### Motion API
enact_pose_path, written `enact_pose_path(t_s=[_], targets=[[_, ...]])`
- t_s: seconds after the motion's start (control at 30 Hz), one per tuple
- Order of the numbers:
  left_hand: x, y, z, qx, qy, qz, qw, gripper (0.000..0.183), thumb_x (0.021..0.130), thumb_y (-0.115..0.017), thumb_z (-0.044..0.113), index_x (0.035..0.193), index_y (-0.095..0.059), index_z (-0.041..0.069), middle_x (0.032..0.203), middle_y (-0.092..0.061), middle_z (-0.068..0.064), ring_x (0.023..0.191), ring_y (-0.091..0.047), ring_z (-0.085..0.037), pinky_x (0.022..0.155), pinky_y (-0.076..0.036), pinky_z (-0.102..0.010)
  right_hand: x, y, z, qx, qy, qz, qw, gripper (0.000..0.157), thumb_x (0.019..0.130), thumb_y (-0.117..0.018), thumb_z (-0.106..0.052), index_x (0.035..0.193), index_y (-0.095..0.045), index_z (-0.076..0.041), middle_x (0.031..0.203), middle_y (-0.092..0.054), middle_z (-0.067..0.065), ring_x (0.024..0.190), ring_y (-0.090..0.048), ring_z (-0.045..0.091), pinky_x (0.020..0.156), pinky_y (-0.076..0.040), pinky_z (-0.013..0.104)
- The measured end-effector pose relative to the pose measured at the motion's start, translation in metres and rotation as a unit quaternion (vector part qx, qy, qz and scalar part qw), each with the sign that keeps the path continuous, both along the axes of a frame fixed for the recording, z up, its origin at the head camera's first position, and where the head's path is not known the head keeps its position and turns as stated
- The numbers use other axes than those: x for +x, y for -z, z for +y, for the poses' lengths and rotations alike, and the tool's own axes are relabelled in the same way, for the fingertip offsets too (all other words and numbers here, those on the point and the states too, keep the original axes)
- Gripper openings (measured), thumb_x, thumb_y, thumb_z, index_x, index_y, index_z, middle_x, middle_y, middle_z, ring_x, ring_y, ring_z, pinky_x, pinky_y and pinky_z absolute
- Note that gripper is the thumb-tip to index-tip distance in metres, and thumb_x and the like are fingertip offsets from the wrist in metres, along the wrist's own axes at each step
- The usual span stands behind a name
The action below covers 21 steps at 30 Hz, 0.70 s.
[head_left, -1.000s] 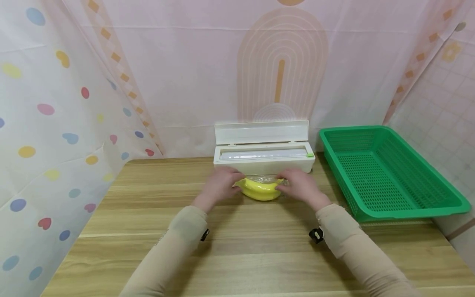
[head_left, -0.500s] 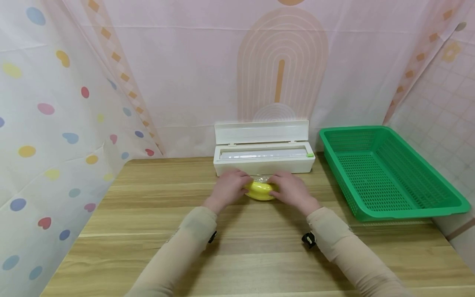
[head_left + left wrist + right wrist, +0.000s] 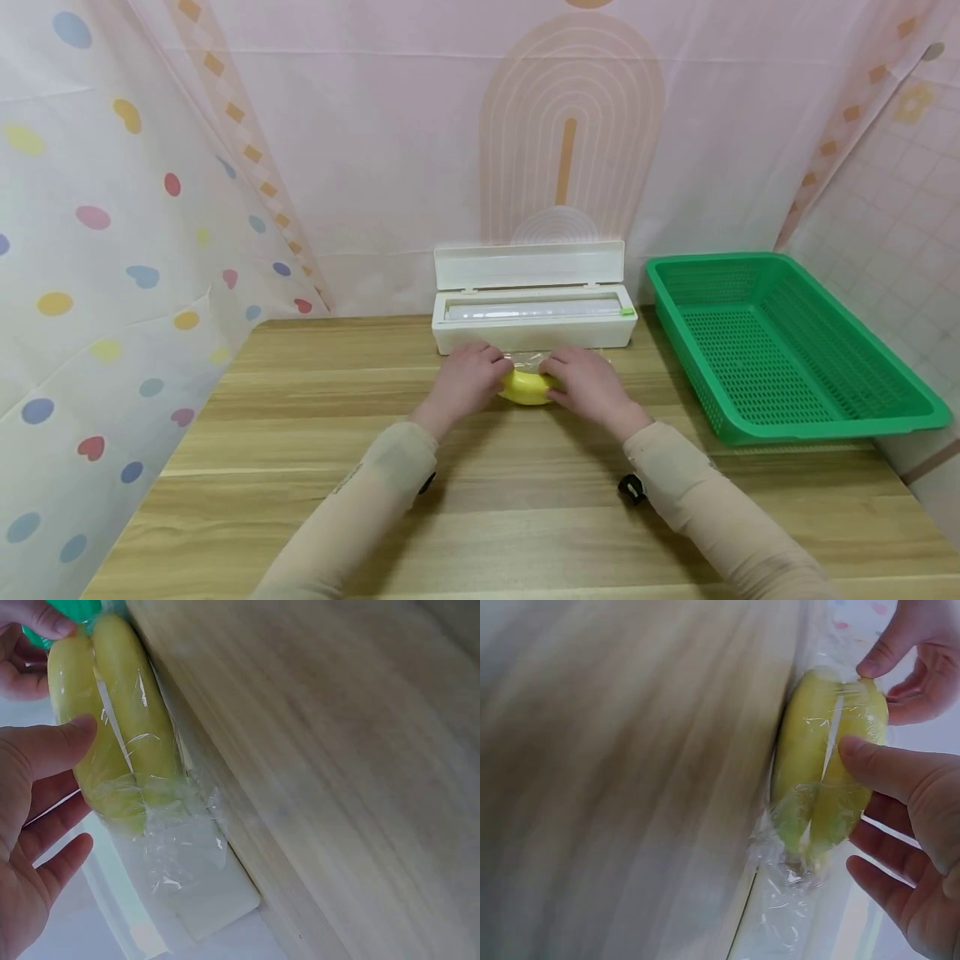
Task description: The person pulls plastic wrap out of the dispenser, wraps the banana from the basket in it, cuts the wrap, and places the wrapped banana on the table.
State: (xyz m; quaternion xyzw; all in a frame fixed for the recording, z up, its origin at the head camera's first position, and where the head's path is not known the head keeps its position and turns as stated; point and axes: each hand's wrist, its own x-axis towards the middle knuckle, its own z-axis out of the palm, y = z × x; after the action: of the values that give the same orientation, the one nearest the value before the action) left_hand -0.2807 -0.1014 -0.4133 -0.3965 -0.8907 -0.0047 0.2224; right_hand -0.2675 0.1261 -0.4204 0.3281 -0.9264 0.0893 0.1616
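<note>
Two yellow bananas lie side by side on the table, wrapped in clear cling film that bunches loosely past their ends. My left hand pinches one end, its thumb on the near side and fingers reaching behind. At the other end my right hand grips them likewise, thumb pressing the film-covered skin. Both hands hide the banana ends in the head view. Just behind stands a white cling film box, its lid up and a film roll inside.
A green plastic basket with perforated sides stands at the right of the wooden table. Patterned cloth hangs behind the table and along both sides.
Both hands have moved inward along the bananas, closer together. Since half a second ago they have hardly shifted, and some film now shows beyond the right hand.
</note>
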Motion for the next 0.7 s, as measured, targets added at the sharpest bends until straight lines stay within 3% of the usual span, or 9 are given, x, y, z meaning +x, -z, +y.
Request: enact_pose_path(t_s=[0.27, 0.47, 0.57, 0.7], targets=[[0.016, -0.001, 0.000, -0.020, 0.031, 0.042, 0.9984, 0.018, 0.079, -0.078, 0.005, 0.094, -0.073, 0.014, 0.094, -0.067, -0.001, 0.092, -0.059, -0.021, 0.082, -0.050, -0.036, 0.007, 0.001, 0.006, 0.003, -0.031, 0.023, 0.999, 0.033, 0.077, -0.086, -0.017, 0.104, -0.069, -0.010, 0.103, -0.067, 0.005, 0.099, -0.061, 0.026, 0.092, -0.050, 0.041], [0.026, -0.002, 0.001, -0.052, 0.036, 0.069, 0.9956, 0.017, 0.081, -0.079, 0.007, 0.094, -0.075, 0.016, 0.095, -0.068, 0.000, 0.093, -0.059, -0.020, 0.083, -0.050, -0.034, 0.010, 0.004, 0.014, -0.014, -0.062, 0.033, 0.997, 0.033, 0.075, -0.086, -0.012, 0.104, -0.070, -0.010, 0.104, -0.067, 0.004, 0.100, -0.060, 0.024, 0.090, -0.051, 0.040], [0.032, -0.006, 0.002, -0.040, 0.052, 0.055, 0.9963, 0.016, 0.080, -0.082, 0.015, 0.095, -0.075, 0.016, 0.095, -0.069, 0.001, 0.093, -0.060, -0.020, 0.085, -0.049, -0.035, 0.009, 0.005, 0.017, -0.019, -0.081, 0.040, 0.996, 0.034, 0.075, -0.086, -0.011, 0.104, -0.070, -0.011, 0.106, -0.067, 0.003, 0.102, -0.060, 0.024, 0.091, -0.051, 0.039], [0.038, -0.018, 0.002, 0.038, 0.086, 0.005, 0.9956, 0.022, 0.079, -0.085, 0.019, 0.098, -0.076, 0.012, 0.094, -0.071, 0.000, 0.090, -0.063, -0.020, 0.083, -0.051, -0.036, 0.007, 0.007, 0.020, -0.020, -0.110, 0.053, 0.992, 0.034, 0.074, -0.086, -0.009, 0.104, -0.071, -0.011, 0.110, -0.067, 0.004, 0.106, -0.060, 0.024, 0.094, -0.050, 0.040]])
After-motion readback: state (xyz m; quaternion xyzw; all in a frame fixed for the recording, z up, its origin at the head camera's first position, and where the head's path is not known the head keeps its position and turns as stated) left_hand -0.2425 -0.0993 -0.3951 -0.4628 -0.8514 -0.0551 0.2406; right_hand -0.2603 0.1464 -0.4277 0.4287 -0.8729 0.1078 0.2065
